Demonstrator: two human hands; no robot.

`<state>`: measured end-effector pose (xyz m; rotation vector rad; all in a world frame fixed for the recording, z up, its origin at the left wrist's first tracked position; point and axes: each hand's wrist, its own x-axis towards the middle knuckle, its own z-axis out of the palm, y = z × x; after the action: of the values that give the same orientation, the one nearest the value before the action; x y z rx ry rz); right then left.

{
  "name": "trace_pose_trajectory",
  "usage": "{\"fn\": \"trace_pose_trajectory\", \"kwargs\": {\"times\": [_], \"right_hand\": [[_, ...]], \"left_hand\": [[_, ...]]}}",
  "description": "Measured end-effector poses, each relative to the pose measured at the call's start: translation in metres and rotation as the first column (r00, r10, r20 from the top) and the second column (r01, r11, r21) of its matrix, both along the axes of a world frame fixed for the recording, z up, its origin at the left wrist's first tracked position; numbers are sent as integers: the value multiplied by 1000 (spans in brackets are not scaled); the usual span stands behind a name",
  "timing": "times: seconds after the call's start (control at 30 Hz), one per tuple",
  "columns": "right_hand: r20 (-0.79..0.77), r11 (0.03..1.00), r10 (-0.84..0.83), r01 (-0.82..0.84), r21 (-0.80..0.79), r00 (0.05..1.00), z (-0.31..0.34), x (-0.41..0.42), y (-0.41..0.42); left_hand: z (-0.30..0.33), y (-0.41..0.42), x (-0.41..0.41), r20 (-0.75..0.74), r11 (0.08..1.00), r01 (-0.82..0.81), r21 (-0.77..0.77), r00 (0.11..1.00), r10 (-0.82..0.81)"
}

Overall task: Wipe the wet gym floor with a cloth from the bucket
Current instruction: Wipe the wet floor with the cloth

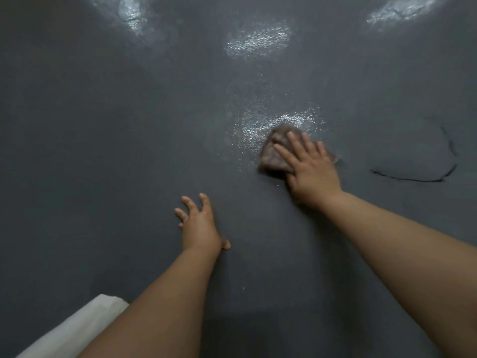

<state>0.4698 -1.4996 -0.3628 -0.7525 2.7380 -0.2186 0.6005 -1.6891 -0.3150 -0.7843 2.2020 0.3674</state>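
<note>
Dark grey gym floor (103, 125) fills nearly the whole view, matte w/ shiny wet patches: two at the far top, one mid-top, and one sparkling wet patch (260, 125) near centre. A thin dark crack (413, 179) curves thru the surface at right. White fabric (77, 329) shows at the bottom-left corner, prob. clothing, can't tell for sure. No bucket in view.

Both bare forearms reach fwd from the bottom edge. Right hand (309, 164) is flat, fingers spread, palm pressing the cloth down, not clenched round it. Left hand (198, 223) is empty and open, fingers splayed, on or just above the floor; looks like a brace, contact not certain.

Cloth (276, 153) is a small brownish-grey rag, bunched under the right hand's fingers, on the near-right edge of the centre wet patch; one corner pokes out past the little-finger side.

Handling, as a guess: cloth is soft, limp, light, prob. damp, so it'll crumple and slide rather than hold shape. Best held w/ flat palm over its middle, fingers spread to pin the edges. Wet floor looks slick, so the bracing hand could slip.
</note>
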Motion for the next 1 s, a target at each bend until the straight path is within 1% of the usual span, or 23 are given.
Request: {"fn": "trace_pose_trajectory", "kwargs": {"times": [0.07, 0.13, 0.2, 0.27, 0.33, 0.37, 0.4, 0.43, 0.5, 0.57, 0.63, 0.67, 0.73, 0.83, 0.9, 1.0], "right_hand": [[-3, 983, -180, 180, 31, 984, 0, -4, 28], [-33, 935, -354, 355, 23, 935, -1, -1, 50], [-43, 855, -518, 519, 17, 854, -2, 8, 57], [-35, 748, -662, 663, 26, 748, -5, 21, 45], [-9, 655, -755, 755, 12, 655, -6, 36, 19], [5, 630, -777, 777, 2, 630, -5, 45, 4], [-5, 630, -777, 777, -7, 630, -6, 55, -12], [-27, 653, -757, 757, -10, 653, -6, 67, -28], [-42, 751, -660, 661, 1, 750, -7, 94, -57], [-38, 879, -476, 477, 12, 878, -7, 122, -77], [-47, 953, -304, 304, -6, 952, -6, 139, -81], [-65, 967, -256, 255, -16, 965, -7, 140, -78], [-91, 974, -225, 226, 2, 970, -8, 137, -73], [-69, 960, -279, 281, 15, 958, -7, 125, -77], [-11, 956, -292, 292, 26, 956, -3, 118, -81], [64, 960, -271, 265, 89, 961, 2, 92, -83]], "left_hand": [[0, 1, 0, -2, 1000, 0, 0, 1000, 0], [-1, 1, -1, -4, 1000, 3, -3, 1000, -3], [-2, 1, -1, -2, 1000, 13, -14, 1000, -13], [-3, 1, -1, 1, 1000, 21, -22, 1000, -21], [-4, 1, -1, -3, 1000, 20, -22, 1000, -20], [-4, 1, -1, -6, 1000, 19, -21, 1000, -20], [-4, 1, -1, -8, 1000, 19, -20, 1000, -19], [-4, 1, 0, -9, 1000, 19, -21, 1000, -19], [-3, 1, 0, -15, 999, 26, -23, 1000, -26], [-3, 1, 1, -25, 999, 35, -23, 999, -36], [-2, 0, 1, -32, 999, 46, -22, 998, -47], [-2, -1, 2, -34, 998, 56, -24, 998, -57], [-2, -3, 5, -35, 997, 77, -25, 996, -78], [-2, -5, 7, -52, 995, 92, -33, 994, -94], [-1, -6, 8, -56, 995, 91, -30, 994, -93], [0, -6, 9, -59, 996, 88, -14, 994, -89]]}}
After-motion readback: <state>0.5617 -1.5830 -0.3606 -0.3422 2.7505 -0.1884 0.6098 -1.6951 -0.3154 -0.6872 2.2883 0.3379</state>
